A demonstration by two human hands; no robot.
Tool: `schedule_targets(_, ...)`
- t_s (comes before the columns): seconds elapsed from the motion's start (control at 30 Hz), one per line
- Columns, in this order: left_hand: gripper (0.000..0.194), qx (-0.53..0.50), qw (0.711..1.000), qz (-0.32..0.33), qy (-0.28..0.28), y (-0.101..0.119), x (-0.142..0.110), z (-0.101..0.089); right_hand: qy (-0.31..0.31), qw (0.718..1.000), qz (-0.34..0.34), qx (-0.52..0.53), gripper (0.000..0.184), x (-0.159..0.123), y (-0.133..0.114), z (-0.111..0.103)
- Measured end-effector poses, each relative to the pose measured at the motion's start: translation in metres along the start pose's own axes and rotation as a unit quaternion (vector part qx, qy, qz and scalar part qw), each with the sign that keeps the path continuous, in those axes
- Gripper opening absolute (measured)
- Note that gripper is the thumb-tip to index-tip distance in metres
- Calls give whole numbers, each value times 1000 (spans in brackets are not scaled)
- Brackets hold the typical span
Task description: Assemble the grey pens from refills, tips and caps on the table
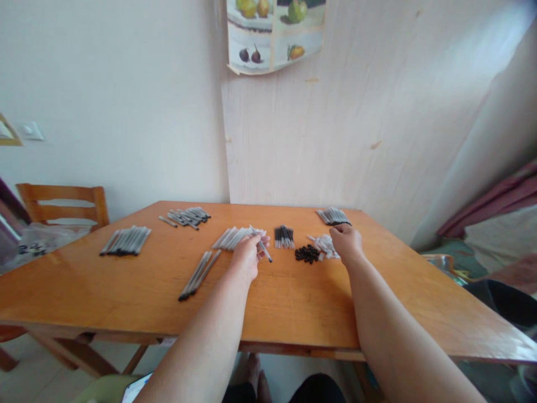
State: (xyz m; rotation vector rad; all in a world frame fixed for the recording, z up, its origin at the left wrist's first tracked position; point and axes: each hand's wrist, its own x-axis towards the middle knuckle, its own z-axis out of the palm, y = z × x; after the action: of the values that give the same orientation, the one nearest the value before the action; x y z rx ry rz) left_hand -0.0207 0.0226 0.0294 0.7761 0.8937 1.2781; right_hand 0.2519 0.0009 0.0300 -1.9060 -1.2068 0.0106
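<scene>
My left hand (248,252) is closed around a slim pen (260,243) with a pale barrel and a dark tip pointing down toward me. Just behind that hand lies a row of white pen barrels (229,238). My right hand (347,240) is pinched, its fingertips beside the near end of a bundle of grey pens with black ends (332,215); anything between those fingers is hidden. Left of the right hand are a heap of small white pieces (324,246) and a heap of small black pieces (307,254). Short dark refills or inserts (285,237) lie between my hands.
On the wooden table (285,313), several black-ended pens (199,275) lie at left front, with more groups farther left (126,240) and back left (187,216). A wooden chair (62,202) stands at the left. The wall (168,112) rises behind the table.
</scene>
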Motion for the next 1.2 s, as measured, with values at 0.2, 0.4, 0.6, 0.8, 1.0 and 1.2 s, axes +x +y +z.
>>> schedule_targets(0.2,13,-46,998,35,-24,1,-1,2,-203,966,-47,155,29,-46,-55,15)
schedule_targets(0.4,11,-68,995,53,-52,2,-6,5,-396,888,-102,211,31,-77,-77,25)
schedule_targets(0.6,11,-73,993,47,-74,2,-10,9,-411,867,-74,272,26,-79,-77,30)
schedule_targets(0.8,13,-49,990,11,-134,0,-11,10,-380,865,-89,316,23,-77,-76,29)
schedule_targets(1.0,16,-25,994,22,-104,0,-11,11,-328,896,-142,264,22,-77,-75,31)
schedule_targets(1.2,20,-22,996,32,-79,0,-10,11,-268,917,-181,232,26,-79,-79,29)
